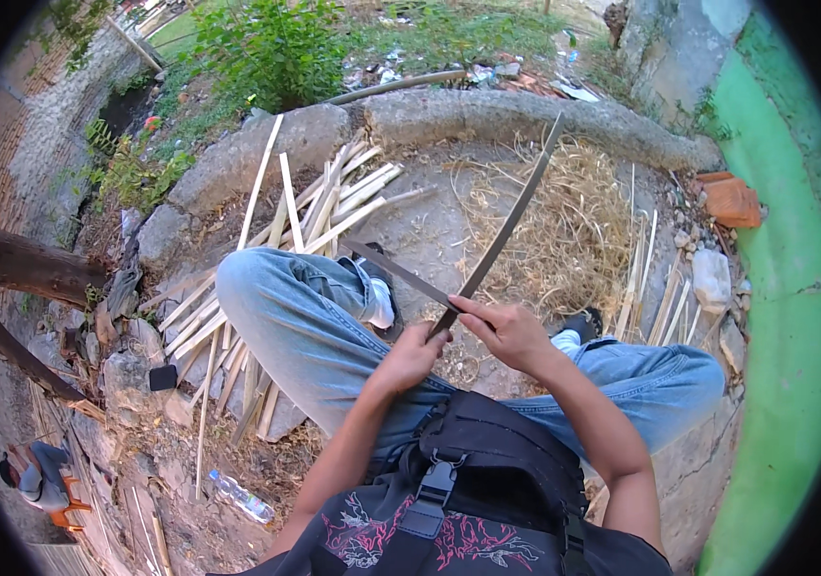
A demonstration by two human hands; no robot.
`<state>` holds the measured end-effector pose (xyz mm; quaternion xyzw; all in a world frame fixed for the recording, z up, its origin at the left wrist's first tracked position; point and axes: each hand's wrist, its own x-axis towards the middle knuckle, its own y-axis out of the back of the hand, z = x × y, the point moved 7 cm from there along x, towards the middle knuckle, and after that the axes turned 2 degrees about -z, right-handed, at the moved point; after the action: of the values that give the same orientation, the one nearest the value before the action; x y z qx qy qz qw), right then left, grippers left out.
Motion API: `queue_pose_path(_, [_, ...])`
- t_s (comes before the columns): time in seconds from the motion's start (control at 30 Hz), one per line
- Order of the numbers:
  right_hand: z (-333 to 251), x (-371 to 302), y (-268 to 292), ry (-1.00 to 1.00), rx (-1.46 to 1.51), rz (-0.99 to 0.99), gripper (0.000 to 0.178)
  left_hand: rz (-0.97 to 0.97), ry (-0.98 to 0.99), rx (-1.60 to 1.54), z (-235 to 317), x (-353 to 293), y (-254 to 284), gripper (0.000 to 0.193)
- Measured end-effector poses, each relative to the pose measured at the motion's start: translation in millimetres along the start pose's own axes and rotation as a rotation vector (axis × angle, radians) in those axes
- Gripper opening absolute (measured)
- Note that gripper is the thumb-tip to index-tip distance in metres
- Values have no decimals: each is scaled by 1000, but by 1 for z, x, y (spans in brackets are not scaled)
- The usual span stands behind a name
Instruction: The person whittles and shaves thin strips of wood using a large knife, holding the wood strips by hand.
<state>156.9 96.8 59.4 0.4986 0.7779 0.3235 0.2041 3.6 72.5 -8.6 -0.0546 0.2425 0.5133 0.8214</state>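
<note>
In front of my lap, my left hand [410, 357] is closed around the lower end of a long, dark, slightly curved strip [511, 216]. The strip rises away toward the far right. Against it, my right hand [507, 331] pinches the near end of a shorter, flat, dark blade-like piece [399, 269], which points to the far left. The two dark pieces cross at my right fingertips, just above my left hand. My fingers partly hide where they meet, and whether the shorter piece is a knife I cannot make out.
Pale split wooden strips [334, 206] lie heaped beyond and left of my left knee. A pile of curly shavings [564, 226] sits far right, near a low stone kerb [487, 115]. A plastic bottle [241, 496] lies at near left. A green wall [775, 317] bounds the right side.
</note>
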Motion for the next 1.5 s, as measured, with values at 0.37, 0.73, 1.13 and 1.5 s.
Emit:
queue_pose_path(0.37, [250, -44, 90, -876, 958, 1035, 47, 63, -81, 248, 30, -17, -7, 33])
queue_pose_path(0.73, [65, -15, 86, -477, 1146, 535, 51, 454, -652, -86, 231, -51, 75, 24])
queue_pose_path(1.13, [43, -30, 98, -318, 847, 760, 36, 628, -794, -478, 189, -21, 40, 19])
queue_pose_path(1.5, [70, -43, 121, -350, 858, 1149, 81, 300, -376, -604, 82, -15, -26, 32])
